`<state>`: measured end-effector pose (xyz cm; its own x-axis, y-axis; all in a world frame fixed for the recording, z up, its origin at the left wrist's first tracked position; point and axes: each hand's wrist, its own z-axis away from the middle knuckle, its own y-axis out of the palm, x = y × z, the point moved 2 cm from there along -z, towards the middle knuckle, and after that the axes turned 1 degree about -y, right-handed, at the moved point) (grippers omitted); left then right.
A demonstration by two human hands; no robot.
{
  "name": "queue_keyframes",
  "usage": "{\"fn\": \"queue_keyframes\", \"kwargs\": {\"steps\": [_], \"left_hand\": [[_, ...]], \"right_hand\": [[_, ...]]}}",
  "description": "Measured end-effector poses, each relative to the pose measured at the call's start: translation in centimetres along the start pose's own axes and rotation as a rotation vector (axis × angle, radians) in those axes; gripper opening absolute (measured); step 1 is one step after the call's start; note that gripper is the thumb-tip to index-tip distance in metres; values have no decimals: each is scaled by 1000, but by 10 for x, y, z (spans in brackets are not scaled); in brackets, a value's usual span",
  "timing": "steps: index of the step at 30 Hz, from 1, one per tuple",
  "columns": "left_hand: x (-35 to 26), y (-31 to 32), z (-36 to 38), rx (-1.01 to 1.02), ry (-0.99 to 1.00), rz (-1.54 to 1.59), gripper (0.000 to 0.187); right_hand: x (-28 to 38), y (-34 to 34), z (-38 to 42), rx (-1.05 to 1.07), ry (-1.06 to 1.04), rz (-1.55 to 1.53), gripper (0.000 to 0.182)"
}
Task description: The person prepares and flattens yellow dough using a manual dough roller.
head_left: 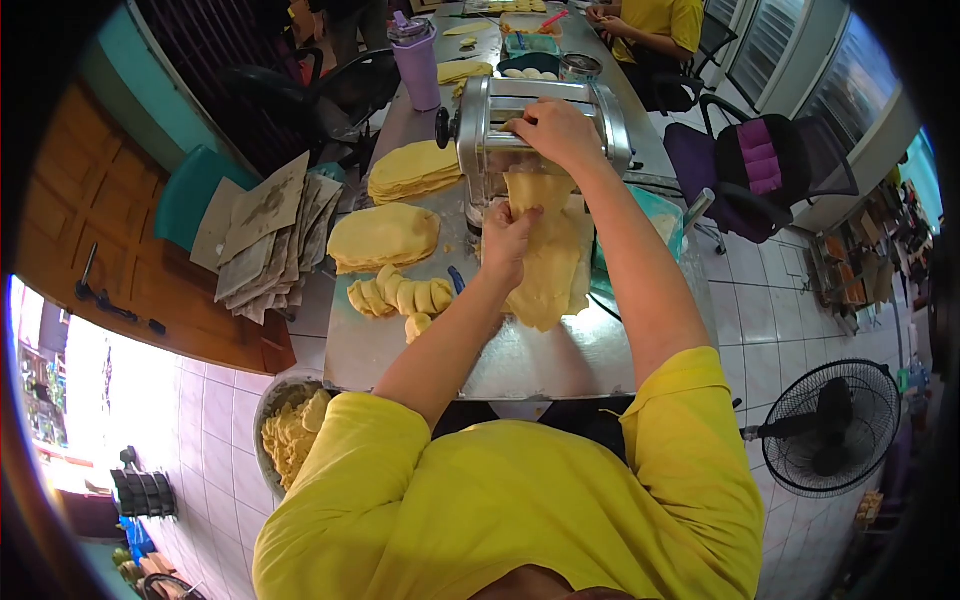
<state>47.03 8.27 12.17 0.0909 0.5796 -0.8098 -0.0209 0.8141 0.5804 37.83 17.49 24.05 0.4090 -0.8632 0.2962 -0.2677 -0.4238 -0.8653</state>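
A silver pasta machine (480,110) stands on the metal table, with a flat yellow dough sheet (540,262) hanging down its near side. My left hand (508,243) is closed on the left edge of that sheet, thumb on top, just below the machine. Over the top rollers is my right hand (558,132), its fingers bent and pressed together; what they hold, if anything, is hidden. More flattened dough (578,290) lies under and beside the hanging sheet. To the left are a near stack of dough sheets (383,238), a farther stack (412,170) and several dough pieces (405,293).
A teal tray (655,215) sits right of the machine on the metal table (400,365). A purple tumbler (415,62) stands behind left. A bowl of dough (290,440) is below the table's left corner. Another person (655,30) sits at the far right; a fan (830,428) stands right.
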Motion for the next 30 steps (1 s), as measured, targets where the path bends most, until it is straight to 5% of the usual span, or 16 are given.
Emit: {"fn": "queue_keyframes", "kwargs": {"steps": [12,19,21,30], "left_hand": [[15,-5,13,-52,-12,12,29],[18,-6,22,-3,-12,93,33],[20,-7,25,-9,-41,90,33],[24,-7,33,6,-89,118,36]], "right_hand": [[-4,9,-1,-134,-72,71,39],[-14,9,-11,-234,67,10,48],[-12,12,-15,21,87,17,56],[-5,9,-17,184,123,95,65]]}}
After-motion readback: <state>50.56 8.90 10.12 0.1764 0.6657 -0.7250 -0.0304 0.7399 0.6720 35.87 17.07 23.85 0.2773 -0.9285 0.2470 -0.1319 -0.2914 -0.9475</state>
